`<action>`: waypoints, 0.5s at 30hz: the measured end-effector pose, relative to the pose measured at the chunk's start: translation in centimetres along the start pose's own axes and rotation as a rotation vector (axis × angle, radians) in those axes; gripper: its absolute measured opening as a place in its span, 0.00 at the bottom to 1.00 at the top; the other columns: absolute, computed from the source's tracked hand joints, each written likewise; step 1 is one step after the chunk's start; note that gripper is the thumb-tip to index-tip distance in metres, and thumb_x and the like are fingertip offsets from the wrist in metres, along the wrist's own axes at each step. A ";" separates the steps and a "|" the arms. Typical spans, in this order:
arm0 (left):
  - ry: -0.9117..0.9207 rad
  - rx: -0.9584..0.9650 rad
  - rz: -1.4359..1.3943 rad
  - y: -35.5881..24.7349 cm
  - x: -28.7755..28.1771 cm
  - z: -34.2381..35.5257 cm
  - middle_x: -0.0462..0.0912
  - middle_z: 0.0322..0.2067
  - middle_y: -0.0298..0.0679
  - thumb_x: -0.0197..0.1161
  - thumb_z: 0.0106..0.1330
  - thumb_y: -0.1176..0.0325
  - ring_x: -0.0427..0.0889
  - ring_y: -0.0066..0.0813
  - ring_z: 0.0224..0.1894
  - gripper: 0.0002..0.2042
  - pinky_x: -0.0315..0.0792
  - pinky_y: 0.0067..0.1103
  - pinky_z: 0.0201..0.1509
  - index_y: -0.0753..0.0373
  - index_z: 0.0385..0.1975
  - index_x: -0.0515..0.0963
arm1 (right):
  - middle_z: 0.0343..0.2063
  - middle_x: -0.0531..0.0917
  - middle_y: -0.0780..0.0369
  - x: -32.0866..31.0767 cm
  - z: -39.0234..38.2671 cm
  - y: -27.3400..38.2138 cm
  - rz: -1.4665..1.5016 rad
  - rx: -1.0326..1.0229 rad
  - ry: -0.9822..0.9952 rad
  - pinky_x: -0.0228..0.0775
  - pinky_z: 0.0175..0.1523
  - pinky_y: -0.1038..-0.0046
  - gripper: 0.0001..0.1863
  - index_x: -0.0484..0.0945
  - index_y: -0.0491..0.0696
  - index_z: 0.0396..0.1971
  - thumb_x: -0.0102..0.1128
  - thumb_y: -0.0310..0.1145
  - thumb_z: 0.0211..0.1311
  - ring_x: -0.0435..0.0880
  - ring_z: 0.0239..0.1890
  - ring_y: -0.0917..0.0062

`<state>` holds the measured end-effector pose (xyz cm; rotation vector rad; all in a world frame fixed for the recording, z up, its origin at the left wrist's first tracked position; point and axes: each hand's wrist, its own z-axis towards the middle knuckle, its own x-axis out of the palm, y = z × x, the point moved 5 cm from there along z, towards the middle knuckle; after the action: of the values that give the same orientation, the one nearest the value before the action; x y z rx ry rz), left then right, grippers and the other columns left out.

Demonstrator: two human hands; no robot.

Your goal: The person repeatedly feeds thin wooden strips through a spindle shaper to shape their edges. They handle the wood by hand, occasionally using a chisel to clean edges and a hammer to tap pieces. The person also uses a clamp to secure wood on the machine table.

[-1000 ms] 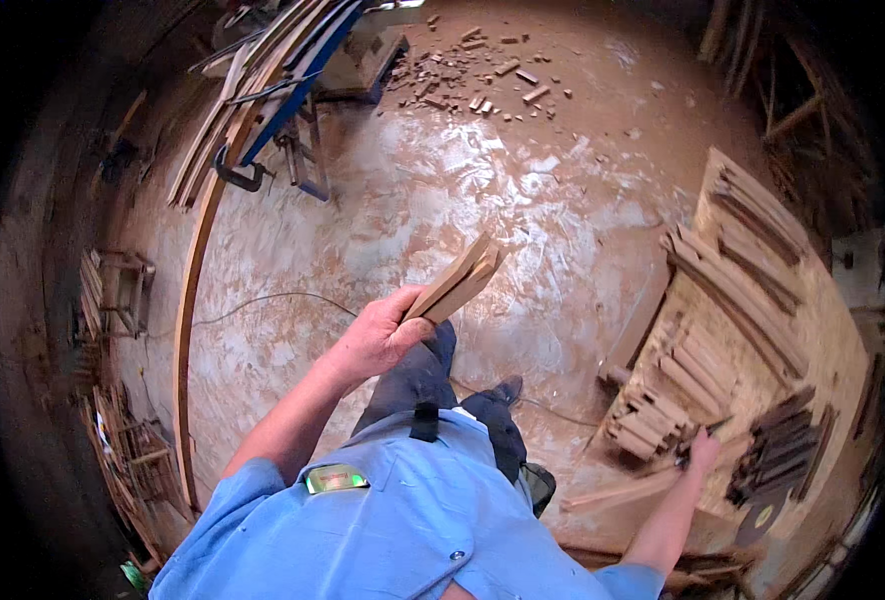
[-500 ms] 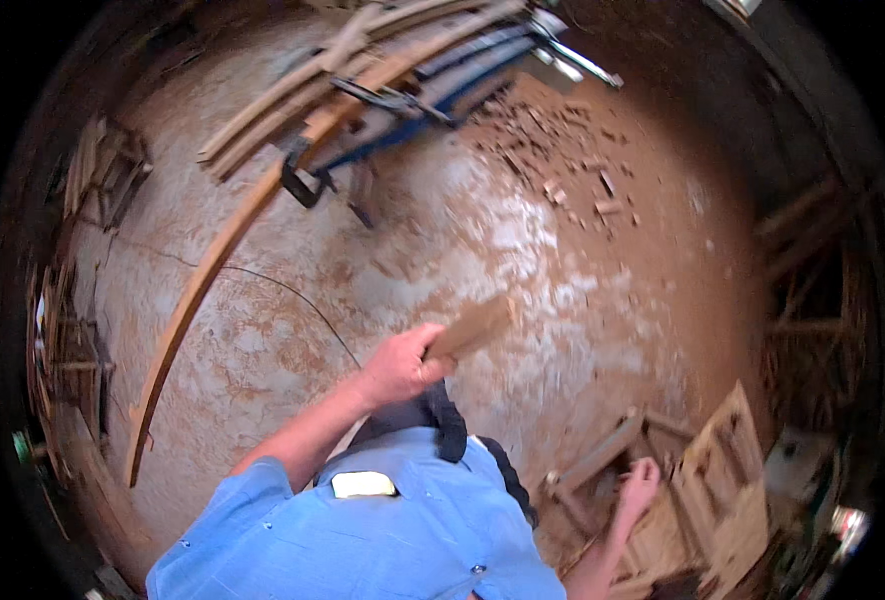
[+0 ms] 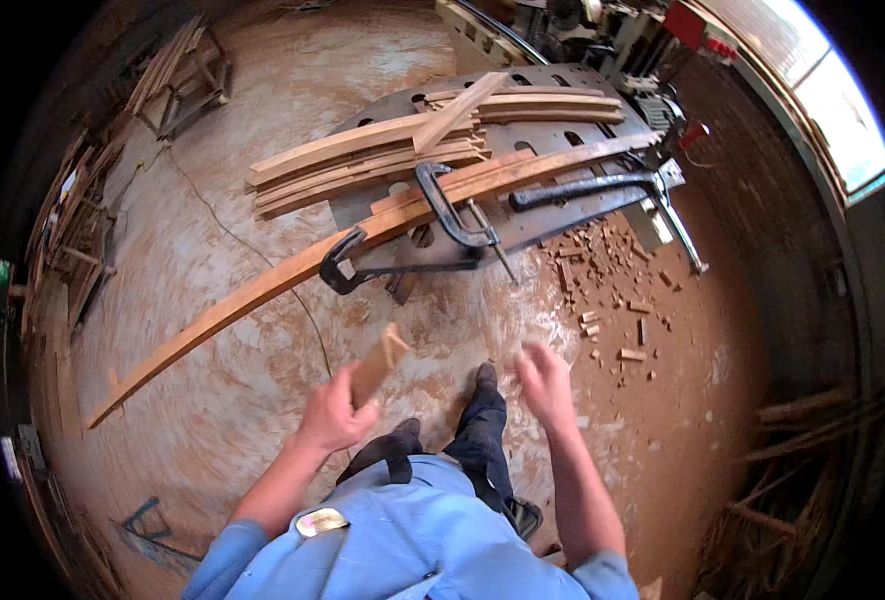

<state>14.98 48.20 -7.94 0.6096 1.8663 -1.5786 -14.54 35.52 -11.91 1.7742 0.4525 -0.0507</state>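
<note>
From your head camera, the relation to mind is between your left hand and the short wood piece in it. Your left fingers are wrapped around its near end; whether it is one piece or several stacked, you cannot tell from here. Its long axis runs forward from your fingers and slants right, its far end toward the bench. Your right hand is well apart, across your body: its fingers are loosely bent, released, with nothing visible in them.

Ahead of both hands, a long curved beam slants from near left to far right, lying over the bench at its far part. The piece is steeper than that line and short of it, not touching. A black clamp at the beam is closer to your left hand than to your right.
</note>
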 end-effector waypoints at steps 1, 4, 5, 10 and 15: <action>-0.029 -0.093 0.002 -1.3 -0.8 0.5 0.80 0.39 0.59 0.63 0.55 0.60 0.81 0.57 0.42 0.30 0.76 0.40 0.45 0.67 0.56 0.65 | 0.37 0.83 0.53 -0.8 4.0 0.4 -0.029 -0.097 -0.016 0.75 0.38 0.75 0.20 0.74 0.37 0.49 0.57 0.36 0.64 0.83 0.34 0.78; -0.217 -0.153 0.041 -3.4 -1.7 1.8 0.79 0.40 0.61 0.61 0.57 0.61 0.80 0.59 0.43 0.28 0.75 0.41 0.44 0.68 0.56 0.66 | 0.34 0.85 0.57 -1.1 17.0 3.4 -0.105 -0.276 -0.006 0.73 0.34 0.78 0.22 0.71 0.37 0.53 0.56 0.36 0.66 0.80 0.31 0.81; -0.272 -0.172 0.050 -3.9 -1.7 1.8 0.79 0.40 0.61 0.61 0.57 0.61 0.80 0.59 0.43 0.27 0.75 0.41 0.43 0.68 0.55 0.66 | 0.34 0.85 0.56 -0.3 19.7 6.4 -0.040 -0.189 0.059 0.73 0.34 0.77 0.24 0.70 0.37 0.53 0.57 0.39 0.65 0.81 0.31 0.80; -0.354 -0.296 -0.135 -6.5 -1.9 1.1 0.80 0.33 0.50 0.58 0.60 0.63 0.81 0.43 0.35 0.21 0.74 0.33 0.39 0.69 0.51 0.69 | 0.33 0.84 0.53 0.9 38.2 11.6 -0.125 -0.327 -0.139 0.73 0.32 0.73 0.32 0.74 0.34 0.49 0.61 0.50 0.58 0.82 0.30 0.75; -0.439 -0.513 -0.426 -5.4 -0.9 -3.7 0.76 0.31 0.37 0.54 0.62 0.67 0.72 0.20 0.34 0.18 0.70 0.22 0.40 0.69 0.49 0.70 | 0.17 0.74 0.62 4.3 46.3 13.2 0.055 -0.099 0.013 0.57 0.19 0.70 0.29 0.76 0.40 0.25 0.64 0.57 0.55 0.68 0.15 0.77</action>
<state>11.27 50.86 -3.14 -0.3540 2.0075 -1.2497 3.20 -9.42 -12.70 1.6897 0.4082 0.0213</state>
